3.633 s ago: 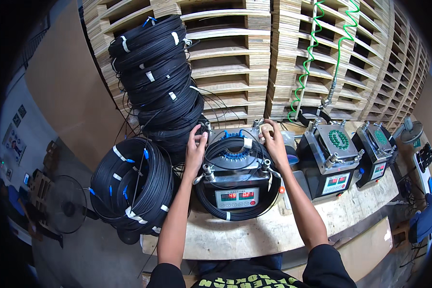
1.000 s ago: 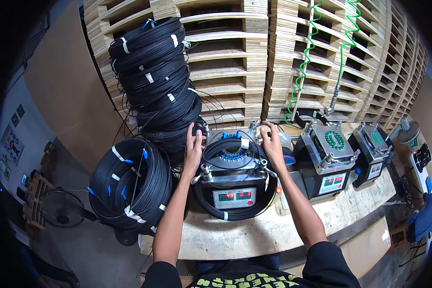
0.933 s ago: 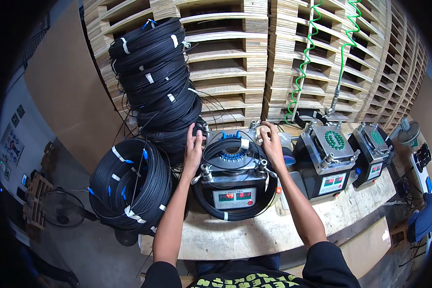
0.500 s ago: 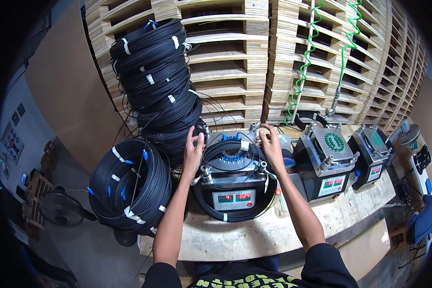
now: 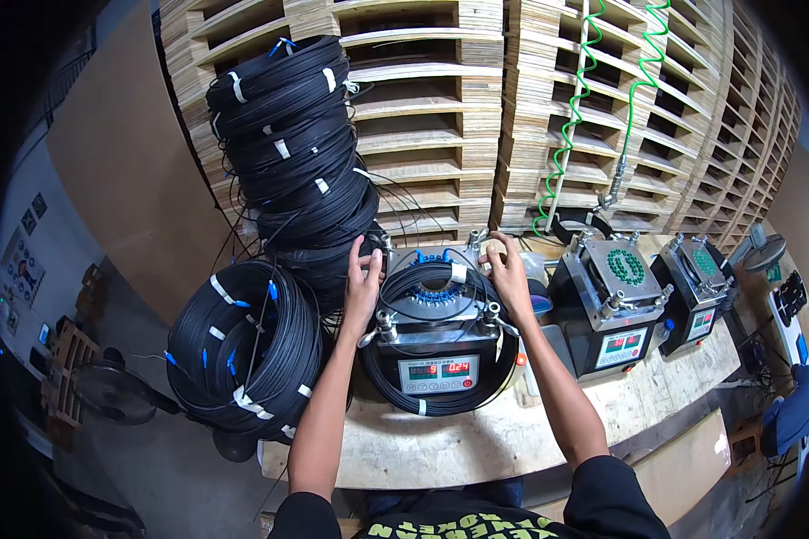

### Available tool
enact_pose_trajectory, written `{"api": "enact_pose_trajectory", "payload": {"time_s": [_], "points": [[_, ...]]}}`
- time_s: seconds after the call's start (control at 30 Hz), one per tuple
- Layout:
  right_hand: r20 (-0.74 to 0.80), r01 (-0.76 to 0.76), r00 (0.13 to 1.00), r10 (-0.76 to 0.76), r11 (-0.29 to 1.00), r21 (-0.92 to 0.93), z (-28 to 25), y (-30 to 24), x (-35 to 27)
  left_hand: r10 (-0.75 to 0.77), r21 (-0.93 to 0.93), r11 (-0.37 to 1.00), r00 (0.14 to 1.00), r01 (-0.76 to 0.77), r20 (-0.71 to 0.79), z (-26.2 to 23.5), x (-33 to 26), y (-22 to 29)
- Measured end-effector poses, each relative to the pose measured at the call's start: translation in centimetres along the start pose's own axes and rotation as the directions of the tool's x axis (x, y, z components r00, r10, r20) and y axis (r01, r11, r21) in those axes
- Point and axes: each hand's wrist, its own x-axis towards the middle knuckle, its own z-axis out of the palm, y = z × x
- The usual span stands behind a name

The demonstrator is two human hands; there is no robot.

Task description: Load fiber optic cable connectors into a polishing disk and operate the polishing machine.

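A black box machine [image 5: 438,359] with a red digital display stands on the wooden bench [image 5: 476,440] right in front of me. A coil of black cable [image 5: 404,281] lies around its top, and a second loop hangs around its base. My left hand [image 5: 362,280] grips the coil at the machine's back left corner. My right hand [image 5: 507,272] holds the coil at the back right corner, near a white tape band [image 5: 459,272]. Blue connector ends [image 5: 433,258] show at the far side of the coil.
A tall stack of black cable coils [image 5: 292,153] leans against wooden pallets [image 5: 440,108] at the back left. Another pile of coils [image 5: 243,346] sits lower left. Two similar machines [image 5: 613,301] [image 5: 697,280] stand to the right, with green coiled hoses [image 5: 571,117] above.
Both hands stay on the coil atop the machine; they have shifted only slightly along its far rim. The view has moved a little.
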Motion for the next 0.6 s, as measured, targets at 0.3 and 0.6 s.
{"api": "enact_pose_trajectory", "payload": {"time_s": [0.3, 0.6], "points": [[0.016, -0.038, 0.999, 0.038, 0.999, 0.027, -0.04, 0.02, 0.09, 0.002, -0.033, 0.999, 1.000, -0.001, 0.010, -0.10, 0.17, -0.26], [0.009, 0.043, 0.999, -0.042, 0.997, -0.071, -0.13, 0.21, 0.07, 0.006, 0.024, 1.000, 1.000, -0.006, 0.004, 0.10, -0.09, 0.12]]}}
